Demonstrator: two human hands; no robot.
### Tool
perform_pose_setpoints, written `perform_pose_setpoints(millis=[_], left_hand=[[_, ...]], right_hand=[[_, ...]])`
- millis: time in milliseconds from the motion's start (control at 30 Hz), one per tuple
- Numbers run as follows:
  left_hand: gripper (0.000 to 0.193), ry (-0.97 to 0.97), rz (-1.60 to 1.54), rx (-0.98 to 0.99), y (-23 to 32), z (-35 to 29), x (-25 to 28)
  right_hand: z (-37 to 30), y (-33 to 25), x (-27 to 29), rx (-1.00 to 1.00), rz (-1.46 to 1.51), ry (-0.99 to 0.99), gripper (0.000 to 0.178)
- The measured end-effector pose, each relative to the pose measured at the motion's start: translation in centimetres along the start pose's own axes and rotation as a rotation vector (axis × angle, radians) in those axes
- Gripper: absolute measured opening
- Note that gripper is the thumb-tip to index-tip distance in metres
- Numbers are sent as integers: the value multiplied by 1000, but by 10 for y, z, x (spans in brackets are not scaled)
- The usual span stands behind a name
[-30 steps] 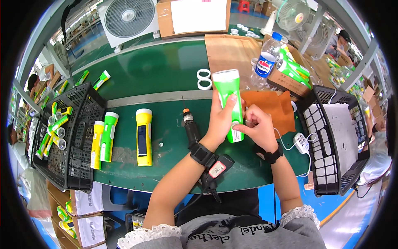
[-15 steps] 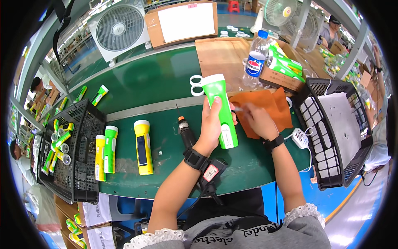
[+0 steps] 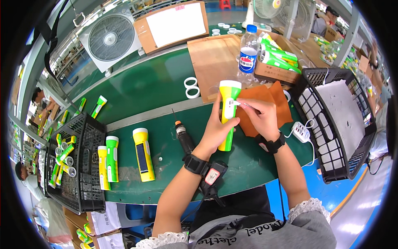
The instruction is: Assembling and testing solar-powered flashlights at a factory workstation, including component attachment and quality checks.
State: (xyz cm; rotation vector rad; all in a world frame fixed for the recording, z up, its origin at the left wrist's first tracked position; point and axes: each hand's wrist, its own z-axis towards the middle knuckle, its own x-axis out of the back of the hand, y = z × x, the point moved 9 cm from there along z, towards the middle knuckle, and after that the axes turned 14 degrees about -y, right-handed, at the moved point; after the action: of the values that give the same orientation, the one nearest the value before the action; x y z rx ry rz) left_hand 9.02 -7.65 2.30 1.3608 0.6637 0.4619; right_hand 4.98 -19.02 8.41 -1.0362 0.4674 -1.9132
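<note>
My left hand (image 3: 213,129) is wrapped round a green and yellow flashlight (image 3: 229,113), held upright over the table with its white head up. Against the white panel on the flashlight's side, my right hand (image 3: 262,118) pinches a small white plug-like piece (image 3: 236,103). Whether that piece goes into the flashlight I cannot tell. Below my left forearm lies a black power screwdriver (image 3: 185,139). An orange-brown cloth (image 3: 275,108) is spread behind my right hand. Left on the table are a yellow flashlight (image 3: 143,159) with a dark panel and a green one (image 3: 112,159) beside another yellow one (image 3: 103,168).
Black crates stand at the left (image 3: 92,166) and right (image 3: 323,143); the left one holds several small flashlights. A white power strip (image 3: 301,132) with cables lies by the right crate. Farther back are a bottle (image 3: 248,56), a carton of flashlights (image 3: 275,74) and white rings (image 3: 191,86).
The flashlight has been turned in my left hand, so its yellow side and white panel now show. My right hand has come in from the cloth to the flashlight. The view has shifted slightly.
</note>
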Motion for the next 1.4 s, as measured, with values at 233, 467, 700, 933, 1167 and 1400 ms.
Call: perform_pose_setpoints(millis=[233, 467, 700, 933, 1167, 1400], left_hand=[[89, 59, 372, -62, 1, 3, 9], [89, 132, 631, -35, 6, 2, 12], [91, 155, 608, -36, 7, -2, 15], [90, 28, 448, -52, 5, 1, 4], [69, 190, -135, -59, 5, -5, 32], [47, -92, -652, -243, 10, -2, 14]], right_hand=[[-5, -24, -3, 151, -516, -13, 19], [-5, -27, -11, 114, -665, -61, 17], [-4, -12, -9, 104, -415, -21, 13], [-1, 2, 2, -3, -207, -2, 13], [-9, 3, 38, -122, -141, 266, 13], [-1, -26, -2, 103, -336, -4, 8]])
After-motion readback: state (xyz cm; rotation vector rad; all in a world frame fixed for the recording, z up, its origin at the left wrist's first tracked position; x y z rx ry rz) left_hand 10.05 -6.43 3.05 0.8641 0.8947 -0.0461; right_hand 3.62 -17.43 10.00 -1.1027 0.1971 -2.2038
